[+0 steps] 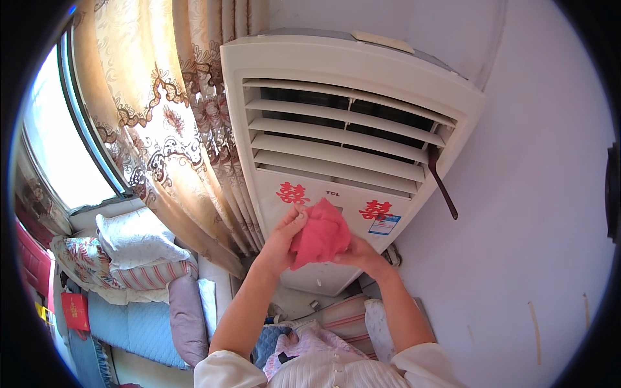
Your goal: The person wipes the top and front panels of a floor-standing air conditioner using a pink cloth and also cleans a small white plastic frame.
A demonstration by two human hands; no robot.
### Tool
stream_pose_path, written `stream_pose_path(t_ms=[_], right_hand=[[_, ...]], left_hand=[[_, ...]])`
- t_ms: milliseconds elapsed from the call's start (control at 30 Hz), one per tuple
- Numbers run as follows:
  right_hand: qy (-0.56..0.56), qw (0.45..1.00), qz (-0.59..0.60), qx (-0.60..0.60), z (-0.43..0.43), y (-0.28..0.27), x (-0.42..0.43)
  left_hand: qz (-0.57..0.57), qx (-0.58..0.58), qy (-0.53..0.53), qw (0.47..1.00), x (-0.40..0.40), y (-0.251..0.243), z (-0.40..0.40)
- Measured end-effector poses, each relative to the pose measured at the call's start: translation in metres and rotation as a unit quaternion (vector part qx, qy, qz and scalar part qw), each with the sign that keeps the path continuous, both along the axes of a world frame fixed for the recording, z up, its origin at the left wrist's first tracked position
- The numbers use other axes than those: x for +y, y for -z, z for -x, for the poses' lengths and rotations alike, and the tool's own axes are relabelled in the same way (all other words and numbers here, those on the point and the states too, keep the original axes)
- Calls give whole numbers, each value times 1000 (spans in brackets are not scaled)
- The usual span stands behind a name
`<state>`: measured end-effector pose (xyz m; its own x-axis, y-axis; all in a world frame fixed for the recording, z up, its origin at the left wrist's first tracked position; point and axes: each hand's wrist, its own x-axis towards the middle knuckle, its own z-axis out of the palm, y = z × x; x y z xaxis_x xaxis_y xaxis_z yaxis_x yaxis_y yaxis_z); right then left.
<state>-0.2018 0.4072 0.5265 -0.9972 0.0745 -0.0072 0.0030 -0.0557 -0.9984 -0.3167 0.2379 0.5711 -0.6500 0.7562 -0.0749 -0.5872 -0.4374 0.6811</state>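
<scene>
A crumpled pinkish-red cloth (pixel 321 235) is held up between my two hands. My left hand (pixel 289 230) pinches its left edge, thumb on top. On the other side, my right hand (pixel 356 252) has its fingers partly behind the cloth's lower right. Both hands are in front of a white TCL floor-standing air conditioner (pixel 271 182), below its horizontal louvers (pixel 335 140). Red double-happiness paper cutouts (pixel 291 193) and an energy label (pixel 384 225) are stuck on its front panel. From the right end of the louvers hangs glasses' dark temple-like, slender brown object (pixel 442 186).
Patterned beige curtains (pixel 165 121) hang left of the unit, near a bright window (pixel 63 131). A sofa with a blue quilted cover (pixel 136 325), several cushions (pixel 187 315) and a red bag (pixel 75 312) stands lower left. A plain wall (pixel 509 194) rises on the right.
</scene>
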Motion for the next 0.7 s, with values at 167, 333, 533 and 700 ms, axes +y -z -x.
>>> stream_pose_path(t_ms=[167, 333, 533, 700], right_hand=[[39, 997, 24, -62, 3, 3, -19], [206, 972, 106, -44, 28, 18, -34], [80, 990, -86, 72, 34, -19, -62], [147, 981, -115, 48, 47, -19, -41]], left_hand=[[88, 44, -107, 989, -35, 32, 33], [277, 532, -302, 741, -22, 55, -16], [225, 337, -217, 888, -21, 73, -29], [146, 146, -304, 930, -34, 61, -3]])
